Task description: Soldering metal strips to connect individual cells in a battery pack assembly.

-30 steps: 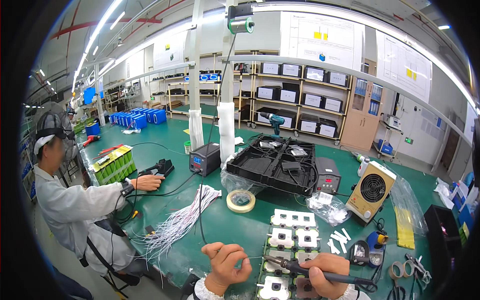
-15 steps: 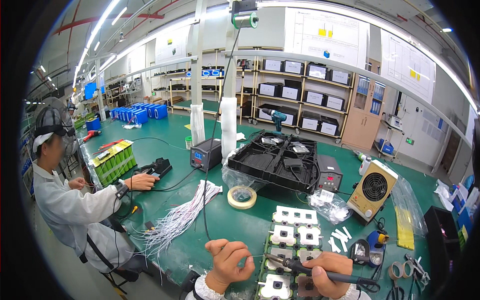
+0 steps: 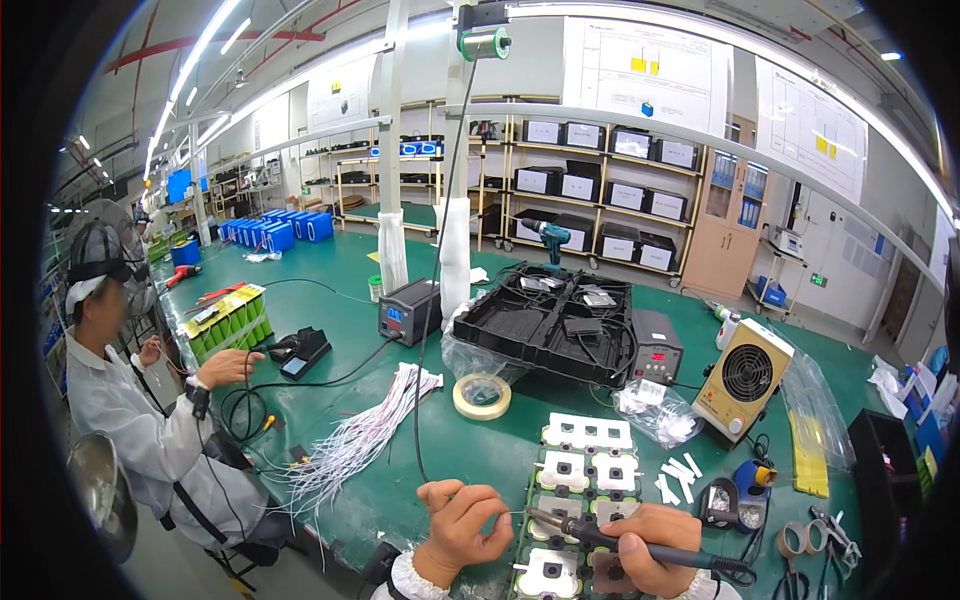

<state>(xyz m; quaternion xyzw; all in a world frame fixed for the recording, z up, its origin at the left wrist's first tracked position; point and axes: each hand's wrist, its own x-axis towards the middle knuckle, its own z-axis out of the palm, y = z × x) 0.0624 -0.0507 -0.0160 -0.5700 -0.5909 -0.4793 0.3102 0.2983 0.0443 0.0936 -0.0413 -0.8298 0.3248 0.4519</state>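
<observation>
Fingers point(image 3: 478, 500) of the left hand point(image 3: 462, 530) are pinched shut on a thin solder wire point(image 3: 432, 300), which runs up from that hand to a spool point(image 3: 487, 43) hung overhead. The right hand point(image 3: 655, 548) is curled fully closed around the dark handle of a soldering iron point(image 3: 600, 537), whose tip points left toward the pinched wire end.

Both hands sit over the battery pack point(image 3: 580, 500), a green block of cells capped with white plates, at the near edge of the green table point(image 3: 330, 330). Just left of the pack lies a fan of white wires point(image 3: 365, 430). Behind it and to the left is a roll of cream tape point(image 3: 482, 396); straight behind is a black moulded tray point(image 3: 545, 325) resting on clear plastic wrap, with a grey controller box point(image 3: 657, 348) at the tray's right corner. Right of the pack are a clear bag of small white parts point(image 3: 660, 415), loose white strips point(image 3: 678, 472), a beige box fan point(image 3: 742, 380) and a flat yellow strip point(image 3: 806, 452).

Far behind the pack, shelves point(image 3: 600, 200) hold rows of dark bins with white rectangular labels. On the wall above hang large white sheets carrying small yellow and blue patches point(image 3: 650, 70). Blue crates point(image 3: 275, 232) stand far to the left.

Well left of the pack, a person in a white coat point(image 3: 130, 420) rests a hand point(image 3: 230, 365) by a small black stand point(image 3: 303, 350), near a green and yellow battery block point(image 3: 228, 322).
</observation>
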